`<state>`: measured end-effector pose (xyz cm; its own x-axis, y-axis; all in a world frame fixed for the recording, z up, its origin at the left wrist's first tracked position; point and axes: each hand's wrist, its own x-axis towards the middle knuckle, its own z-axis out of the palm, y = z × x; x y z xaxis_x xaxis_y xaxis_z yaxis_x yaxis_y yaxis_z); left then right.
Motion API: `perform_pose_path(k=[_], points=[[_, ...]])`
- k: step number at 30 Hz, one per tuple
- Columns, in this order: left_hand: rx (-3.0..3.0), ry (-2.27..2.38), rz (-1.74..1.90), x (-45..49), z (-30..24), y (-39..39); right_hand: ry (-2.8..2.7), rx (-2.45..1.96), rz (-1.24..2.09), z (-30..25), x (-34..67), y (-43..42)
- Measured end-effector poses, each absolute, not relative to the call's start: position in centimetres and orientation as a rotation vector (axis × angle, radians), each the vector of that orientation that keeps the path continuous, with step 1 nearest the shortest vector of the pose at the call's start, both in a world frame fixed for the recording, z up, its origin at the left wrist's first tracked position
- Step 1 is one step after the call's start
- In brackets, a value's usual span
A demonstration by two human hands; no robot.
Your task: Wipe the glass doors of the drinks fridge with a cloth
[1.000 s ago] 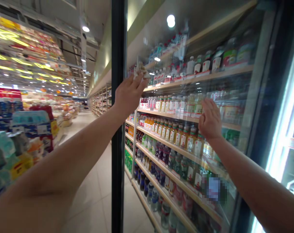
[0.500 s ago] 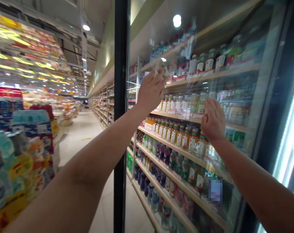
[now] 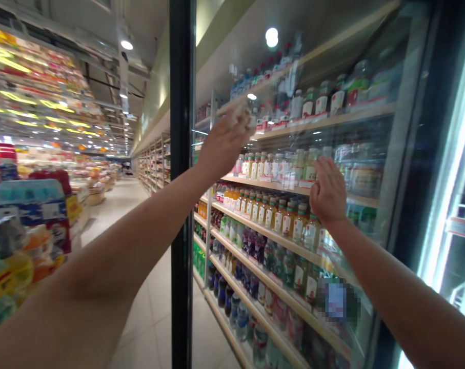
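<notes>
A glass door (image 3: 278, 66) with a dark frame stands open before me. High on the pane, my left hand (image 3: 221, 146) presses a crumpled, pale cloth (image 3: 243, 117) to the glass; hand and cloth are slightly blurred. Lower and to the right, my right hand (image 3: 328, 189) lies on the same pane with its fingers stretched out and holds nothing. Through or in the glass appear shelves of bottled drinks (image 3: 268, 212).
The dark door post (image 3: 182, 205) runs upright beside my left forearm. A tiled aisle (image 3: 120, 197) stretches away behind it. Stacked packaged goods (image 3: 28, 205) stand at the left. At the right edge is a lit cooler interior (image 3: 463, 246).
My left hand has slid a little left and down across the glass with the cloth. The right hand keeps its place on the pane, while the view has turned slightly right.
</notes>
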<state>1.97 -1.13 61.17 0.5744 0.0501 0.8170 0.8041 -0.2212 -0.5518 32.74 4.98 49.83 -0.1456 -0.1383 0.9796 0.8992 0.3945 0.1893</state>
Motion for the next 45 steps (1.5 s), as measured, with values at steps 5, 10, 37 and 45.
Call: perform_pose_path(k=[5, 10, 37, 45], points=[[-1.620, -0.925, -1.090, 2.1, 69.1, -0.1, -1.407, -0.725, -1.067, 49.7, 32.8, 5.0], [-1.660, -0.883, -1.107, 6.2, 68.4, 0.2, -1.306, -0.741, -1.035, 49.5, 32.8, 5.2], [-1.731, -0.680, -0.830, 8.9, 59.2, 1.3, -1.148, -0.724, -0.988, 49.6, 33.1, 6.3], [-1.826, -0.535, -0.587, 7.9, 58.5, 1.6, -1.182, -0.740, -0.952, 49.5, 33.4, 6.5]])
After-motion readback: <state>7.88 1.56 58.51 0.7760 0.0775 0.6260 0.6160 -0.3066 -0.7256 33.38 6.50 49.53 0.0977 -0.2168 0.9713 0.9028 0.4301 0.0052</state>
